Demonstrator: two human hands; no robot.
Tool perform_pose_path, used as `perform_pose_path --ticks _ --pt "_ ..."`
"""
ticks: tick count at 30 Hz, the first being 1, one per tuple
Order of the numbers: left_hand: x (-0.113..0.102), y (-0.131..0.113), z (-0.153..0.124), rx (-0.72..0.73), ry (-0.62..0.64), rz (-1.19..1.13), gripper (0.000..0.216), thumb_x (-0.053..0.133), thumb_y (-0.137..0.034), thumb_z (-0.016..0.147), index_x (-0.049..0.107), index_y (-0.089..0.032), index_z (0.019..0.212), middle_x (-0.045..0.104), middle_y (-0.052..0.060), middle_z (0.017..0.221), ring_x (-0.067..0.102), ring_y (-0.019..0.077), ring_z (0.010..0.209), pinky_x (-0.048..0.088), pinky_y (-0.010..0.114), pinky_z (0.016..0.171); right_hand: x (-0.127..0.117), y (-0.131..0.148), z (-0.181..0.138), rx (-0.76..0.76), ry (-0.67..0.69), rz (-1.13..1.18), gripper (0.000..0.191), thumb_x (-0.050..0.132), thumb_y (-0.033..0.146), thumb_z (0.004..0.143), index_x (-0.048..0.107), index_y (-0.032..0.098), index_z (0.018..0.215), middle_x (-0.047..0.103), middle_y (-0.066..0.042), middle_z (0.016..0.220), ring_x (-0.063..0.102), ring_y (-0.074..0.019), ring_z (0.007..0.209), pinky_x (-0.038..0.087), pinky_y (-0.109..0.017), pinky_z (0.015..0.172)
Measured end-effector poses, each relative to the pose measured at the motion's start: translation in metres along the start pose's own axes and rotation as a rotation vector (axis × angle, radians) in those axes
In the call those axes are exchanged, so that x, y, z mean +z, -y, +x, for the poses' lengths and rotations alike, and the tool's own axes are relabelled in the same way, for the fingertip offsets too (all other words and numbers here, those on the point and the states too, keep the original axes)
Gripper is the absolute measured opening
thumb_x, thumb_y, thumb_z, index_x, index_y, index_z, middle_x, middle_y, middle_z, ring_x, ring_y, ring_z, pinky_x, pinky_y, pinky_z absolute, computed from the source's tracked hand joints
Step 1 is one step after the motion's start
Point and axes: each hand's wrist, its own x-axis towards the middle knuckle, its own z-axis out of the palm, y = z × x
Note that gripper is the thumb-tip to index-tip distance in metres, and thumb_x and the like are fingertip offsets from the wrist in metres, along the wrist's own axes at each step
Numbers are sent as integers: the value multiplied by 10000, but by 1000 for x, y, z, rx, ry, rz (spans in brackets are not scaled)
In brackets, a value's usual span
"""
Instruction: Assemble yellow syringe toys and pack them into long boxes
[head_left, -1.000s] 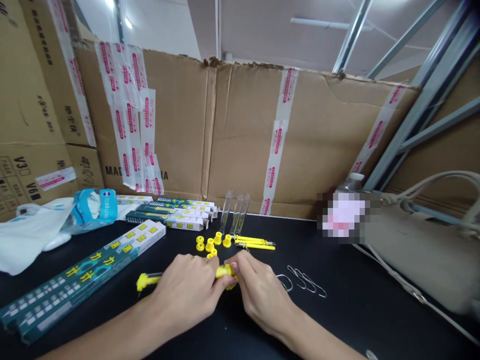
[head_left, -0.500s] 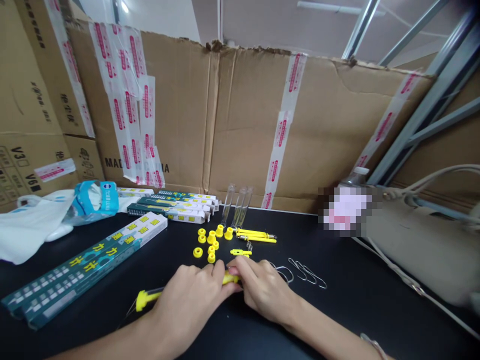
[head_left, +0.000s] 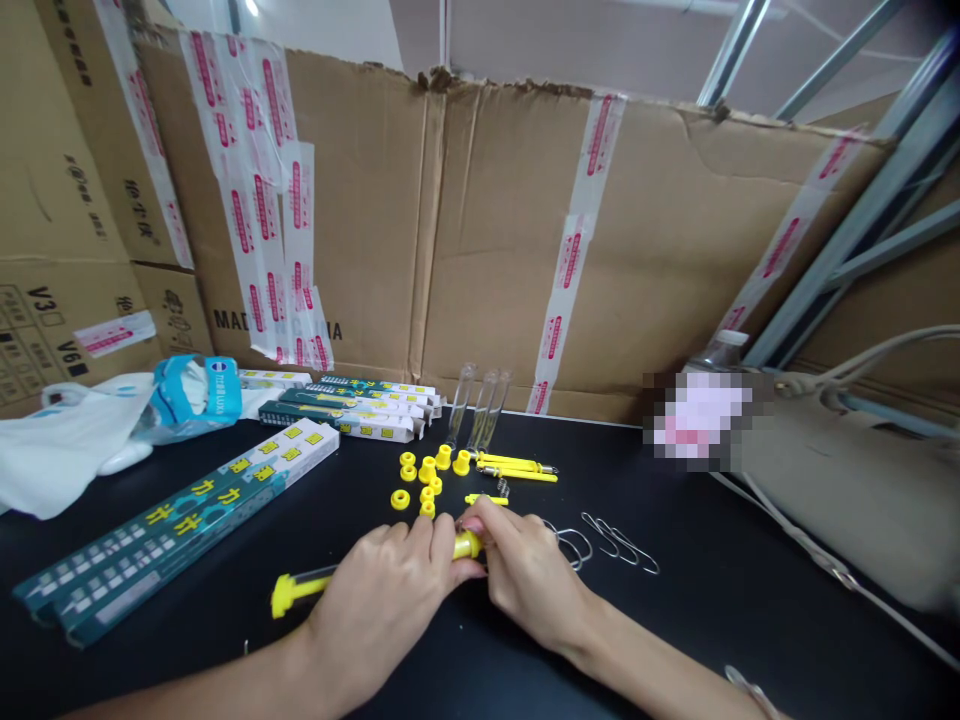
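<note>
Tubular spring scale [head_left: 310,584], one, yellow-ended: held slantwise in both hands over the black tabletop [head_left: 637,640].
Left hand [head_left: 394,595]: fingers curl closed around the clear barrel; right hand [head_left: 529,565]: thumb and fingertips pinch at the yellow end fitting [head_left: 466,545], exact contact hidden. Handling, as judged: light, stiff, slick along the barrel, which may crack if squeezed or bent (glass or plastic, cannot tell); best hold is the flared yellow ends, with gentle support mid-barrel. Beyond the knuckles lie yellow collars [head_left: 427,470], loose; to the right, wire hooks [head_left: 619,543], thin and springy-looking; farther back, three clear tubes [head_left: 480,412], upright, likely easily toppled; to the left, printed cartons [head_left: 225,500].
</note>
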Motion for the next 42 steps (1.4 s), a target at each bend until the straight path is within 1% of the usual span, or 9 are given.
perform_pose_path --ticks 4,11,18,24,28,32,34,37,42 --pt "4 -1 -4 -21 -151 41 257 745 -366 841 595 -159 811 615 -12 637 629 199 500 470 314 441 -3 1 2 -10 -4 5 226 333 28 900 429 232 881 667 -8 710 636 -156 544 396 -241 509" --pt "6 -3 -4 -49 -295 90 321 775 -407 807 544 -185 811 589 -36 622 596 181 497 438 326 449 -6 8 3 34 -60 -7 240 322 28 923 433 238 893 694 4 762 658 -147 583 386 -232 511" --pt "5 -3 -2 -27 -277 139 328 809 -393 772 570 -170 804 595 -24 617 588 187 486 437 332 438 -5 8 5 -1 -58 -48 230 322 25 912 426 230 896 679 -7 745 647 -147 575 370 -238 504" --pt "6 0 -1 39 -273 104 360 874 -357 689 612 -145 814 621 -20 625 594 190 483 453 336 432 -12 0 10 -98 91 -36 107 376 163 959 440 211 887 677 -42 738 623 -157 551 401 -247 501" --pt "9 -1 0 23 -292 10 370 865 -387 696 601 -155 811 629 -26 636 613 190 497 448 338 445 -22 -5 7 -125 153 -10 191 306 131 972 469 204 904 664 -25 722 592 -147 521 395 -251 502" --pt "11 -6 -2 -59 -320 -31 307 768 -413 809 580 -170 810 627 -20 644 623 203 516 429 341 466 -28 -7 5 -184 113 -23 259 266 121 1002 513 190 963 648 -18 711 596 -148 548 390 -251 508" --pt "11 -7 -4 -86 -345 -39 263 592 -397 950 577 -168 821 628 -5 644 625 207 523 423 342 486 -31 -6 5 -218 111 -34 278 260 143 1016 536 177 1006 642 -24 707 594 -155 552 394 -255 498" --pt "9 -6 -5 -105 -395 -13 375 333 -319 1055 583 -159 826 629 15 633 620 202 517 410 335 507 -34 -5 6 -221 151 -35 297 267 168 1024 549 156 1116 677 -60 794 637 -176 632 435 -262 512" --pt "7 2 -6 -111 -409 -27 339 401 -310 1044 589 -166 801 630 8 630 624 174 543 413 283 529 -35 -5 5 -147 269 -5 341 340 109 973 549 168 1236 692 -82 906 672 -180 760 526 -254 611"
